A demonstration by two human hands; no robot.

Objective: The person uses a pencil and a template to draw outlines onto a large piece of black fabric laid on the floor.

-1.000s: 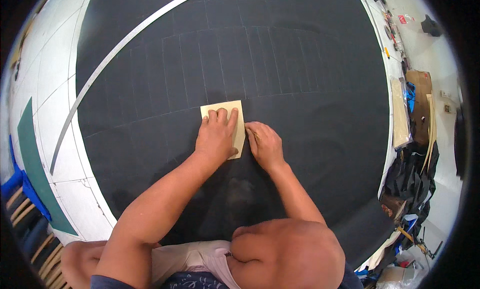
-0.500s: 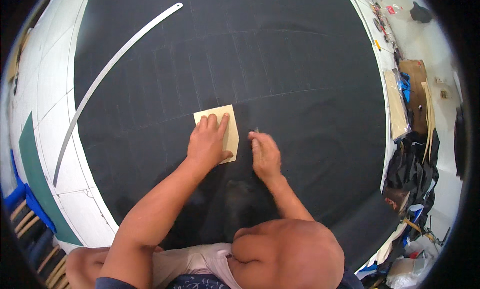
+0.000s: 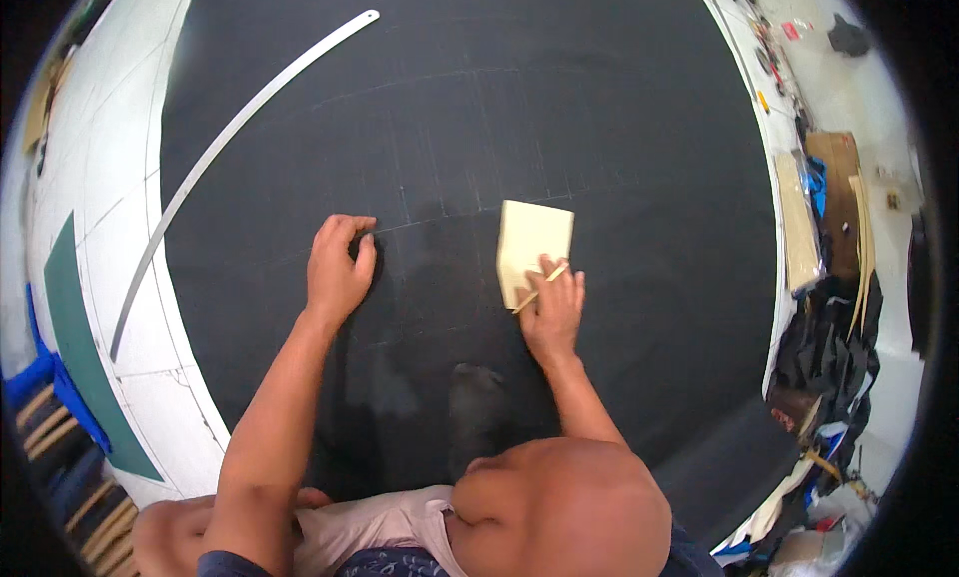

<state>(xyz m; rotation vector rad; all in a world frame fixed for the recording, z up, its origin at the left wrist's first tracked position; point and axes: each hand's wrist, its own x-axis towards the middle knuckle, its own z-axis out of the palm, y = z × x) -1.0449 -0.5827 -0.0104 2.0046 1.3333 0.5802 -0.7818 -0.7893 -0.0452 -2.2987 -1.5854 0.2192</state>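
Observation:
Black sheet material is spread under both hands, marked with thin pale lines. A pale yellow card template with angled corners lies on it, just below a long drawn line. My right hand rests over the template's lower end. A thin yellow pencil-like stick lies slantwise across its fingers, held there. To the left, apart from the template, my left hand is over the black material. Its thumb and forefinger are apart, with nothing visible between them.
A long metal ruler lies at the left, over the edge of the black material and the white table. A green mat is at the far left. Card strips and crumpled black material sit along the right side.
My left hand has let go of the template and moved left. The template now sits farther right, turned, under my right hand. More of the drawn lines shows.

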